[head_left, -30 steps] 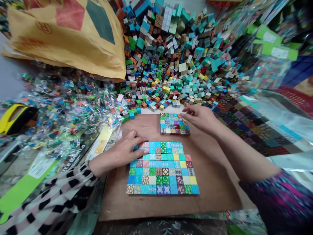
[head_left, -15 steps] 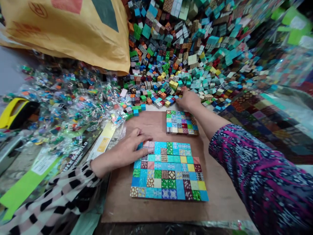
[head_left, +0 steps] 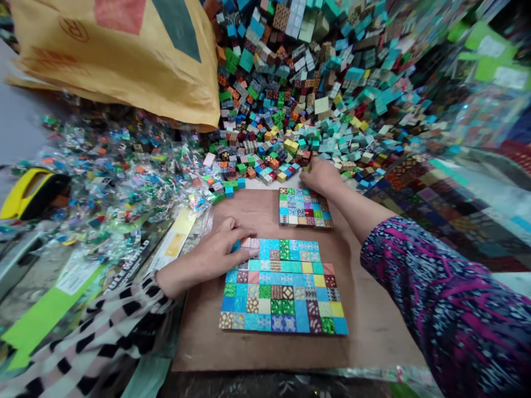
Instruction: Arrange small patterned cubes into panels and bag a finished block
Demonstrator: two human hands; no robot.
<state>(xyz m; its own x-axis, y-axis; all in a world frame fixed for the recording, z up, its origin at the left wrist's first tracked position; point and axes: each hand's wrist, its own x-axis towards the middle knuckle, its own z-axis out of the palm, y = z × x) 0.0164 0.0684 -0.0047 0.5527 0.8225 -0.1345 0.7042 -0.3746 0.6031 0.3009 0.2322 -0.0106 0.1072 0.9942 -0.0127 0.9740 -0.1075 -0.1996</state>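
Note:
At the upper left corner of a flat panel of patterned cube blocks (head_left: 286, 290) is my left hand (head_left: 222, 251). Its thumb presses on the panel's top while the fingers reach round the far edge, with pinkish blocks between them. Farther off, my right hand (head_left: 322, 177) is at the near edge of a heap of small cube blocks (head_left: 286, 119). Its fingers are curled down among the blocks, and the fingertips are partly hidden. A smaller block panel (head_left: 305, 209) lies just below my right wrist. Both panels rest on a brown board (head_left: 249, 213).
A yellow bag (head_left: 136, 72) stands at the back left above many small bagged pieces (head_left: 136, 166). A yellow-and-black tool (head_left: 31, 193) is at the far left. Clear-wrapped block sheets (head_left: 418, 199) lie at the right. Green strips (head_left: 45, 309) are on the left.
My right hand has dipped slightly lower at the heap's edge, its fingertips now less visible. My left hand keeps its place on the panel. The whole view has shifted slightly.

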